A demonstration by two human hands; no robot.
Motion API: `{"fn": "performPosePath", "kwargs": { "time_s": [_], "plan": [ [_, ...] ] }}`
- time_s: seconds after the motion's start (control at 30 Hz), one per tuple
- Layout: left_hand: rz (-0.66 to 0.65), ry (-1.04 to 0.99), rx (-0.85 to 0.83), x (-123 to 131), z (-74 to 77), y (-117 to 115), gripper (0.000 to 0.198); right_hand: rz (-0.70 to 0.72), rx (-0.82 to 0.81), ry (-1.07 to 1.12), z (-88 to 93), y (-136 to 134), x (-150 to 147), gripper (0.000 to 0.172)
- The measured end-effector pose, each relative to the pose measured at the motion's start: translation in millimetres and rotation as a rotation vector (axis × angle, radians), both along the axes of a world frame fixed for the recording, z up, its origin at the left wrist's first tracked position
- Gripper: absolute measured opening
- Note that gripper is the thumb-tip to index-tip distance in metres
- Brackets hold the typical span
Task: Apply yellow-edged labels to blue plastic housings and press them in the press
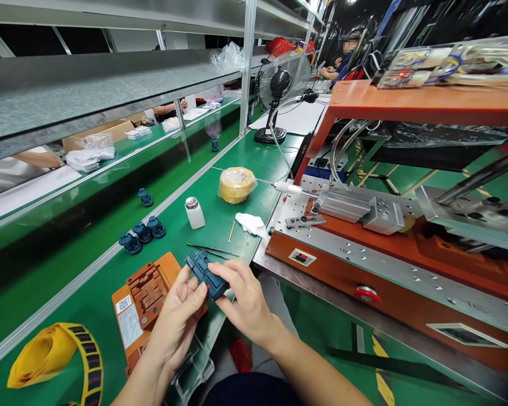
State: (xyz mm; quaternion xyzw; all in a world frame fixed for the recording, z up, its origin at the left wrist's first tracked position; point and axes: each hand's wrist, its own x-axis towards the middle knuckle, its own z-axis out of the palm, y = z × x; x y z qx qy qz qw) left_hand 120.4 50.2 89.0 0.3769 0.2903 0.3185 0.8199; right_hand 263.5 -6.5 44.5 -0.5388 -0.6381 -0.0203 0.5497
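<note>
A dark blue plastic part (204, 273) with ridges is held up between both hands above the near edge of the green bench. My left hand (182, 307) grips its left and lower side, the thumb beside a small red spot. Fingers of my right hand (243, 296) close on its right end and top. Just left of the hands lies an orange fixture (150, 290) with shaped recesses and a white label, partly covered by my left hand. Tweezers (211, 250) rest on the bench behind the part.
Several blue parts (142, 232), a white bottle (195, 213), a yellow tape roll (236, 185) and a white cloth (250, 223) stand beyond. A yellow strip roll (46, 352) lies near left. An orange machine (364, 287) fills the right; a fan (280, 84) and people are farther back.
</note>
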Motion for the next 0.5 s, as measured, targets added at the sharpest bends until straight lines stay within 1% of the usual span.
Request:
{"fn": "performPosePath", "kwargs": {
  "time_s": [0.17, 0.27, 0.33, 0.37, 0.5],
  "plan": [
    [0.02, 0.014, -0.025, 3, -1.9, -1, 0.05, -0.026, 0.003, -0.051, -0.5, -2, -3, 0.061],
    [0.094, 0.058, 0.023, 6, -5.3, -4, 0.045, -0.036, 0.023, -0.154, -2.1, -3, -8, 0.067],
    [0.144, 0.083, 0.04, 8, -6.7, -7, 0.047, -0.042, 0.033, -0.186, -3.1, -4, -11, 0.07],
    [0.144, 0.084, 0.036, 8, -6.7, -8, 0.049, -0.043, 0.034, -0.175, -3.5, -5, -12, 0.069],
    [0.065, 0.047, 0.021, 4, -3.3, -12, 0.06, -0.046, 0.04, -0.059, -3.1, -6, -13, 0.065]
  ]
}}
